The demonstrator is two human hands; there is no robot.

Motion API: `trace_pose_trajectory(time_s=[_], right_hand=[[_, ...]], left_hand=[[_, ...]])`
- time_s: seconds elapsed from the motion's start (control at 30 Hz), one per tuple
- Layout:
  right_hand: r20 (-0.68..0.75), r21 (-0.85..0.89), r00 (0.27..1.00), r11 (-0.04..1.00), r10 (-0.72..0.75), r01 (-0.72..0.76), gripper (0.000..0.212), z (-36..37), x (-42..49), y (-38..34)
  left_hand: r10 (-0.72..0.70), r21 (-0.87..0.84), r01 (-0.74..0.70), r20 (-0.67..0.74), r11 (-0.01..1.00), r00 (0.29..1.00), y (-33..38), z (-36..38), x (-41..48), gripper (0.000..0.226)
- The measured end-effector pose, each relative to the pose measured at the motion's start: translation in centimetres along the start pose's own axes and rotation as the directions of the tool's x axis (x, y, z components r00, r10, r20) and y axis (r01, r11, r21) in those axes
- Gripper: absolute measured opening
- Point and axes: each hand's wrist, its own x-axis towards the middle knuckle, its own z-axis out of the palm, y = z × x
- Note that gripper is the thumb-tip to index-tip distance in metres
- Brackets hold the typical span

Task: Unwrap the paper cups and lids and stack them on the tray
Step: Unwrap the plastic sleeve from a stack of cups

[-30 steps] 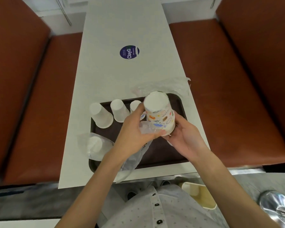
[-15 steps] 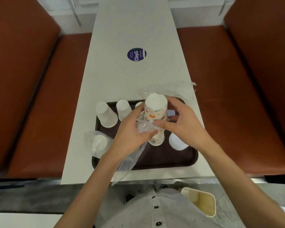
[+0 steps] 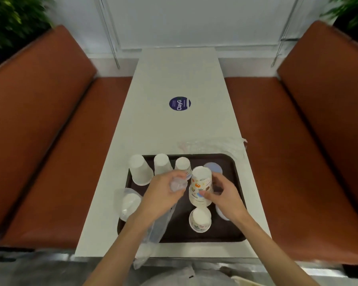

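Note:
A dark brown tray (image 3: 234, 234) lies at the near end of the white table. My right hand (image 3: 223, 195) grips an upside-down stack of printed paper cups (image 3: 201, 185) standing on the tray. My left hand (image 3: 163, 193) holds a clear plastic wrapper (image 3: 155, 230) that hangs down over the tray's near edge. A single printed cup (image 3: 200, 219) stands upside down just in front of the stack. Three upside-down white cups (image 3: 140, 170) line the tray's far left. White lids (image 3: 213, 168) lie behind the stack.
A wrapped pack of lids (image 3: 128, 205) lies on the tray's left edge. Crumpled clear plastic (image 3: 215, 146) sits on the table beyond the tray. A blue round sticker (image 3: 179, 103) marks the table's middle. Orange-brown benches (image 3: 298, 162) flank both sides.
The cup stack came down onto the tray and out of the wrapper. One printed cup now stands alone near the front. The camera has tilted up.

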Motion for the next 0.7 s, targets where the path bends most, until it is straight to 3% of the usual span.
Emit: trace_pose_trajectory(time_s=[0.1,0.17,0.3,0.43,0.7], right_hand=[[-0.057,-0.026,0.998,1.0,-0.017,0.015,0.059,-0.7,-1.9,0.3],[-0.082,0.009,0.996,1.0,-0.021,0.022,0.061,-1.1,-3.4,0.7],[-0.066,0.059,0.998,0.998,-0.013,0.017,0.061,-0.4,-6.1,1.8],[-0.006,-0.045,1.0,0.999,-0.004,0.003,0.063,1.0,-7.2,3.5],[0.009,-0.16,1.0,0.987,-0.027,0.028,0.068,4.9,-3.7,5.4]], left_hand=[[0.118,0.299,-0.126,0.046,0.946,0.992,0.0,1.4,-1.9,0.033],[0.186,0.37,-0.218,0.119,0.903,0.975,-0.2,2.4,-3.6,0.033],[0.218,0.25,-0.225,0.054,0.942,0.974,-0.9,2.6,-5.2,0.028],[0.189,0.121,-0.178,-0.087,0.977,0.978,0.3,1.1,-5.0,0.024],[0.07,-0.054,-0.079,-0.154,0.995,0.986,2.0,-2.7,-3.7,0.022]])
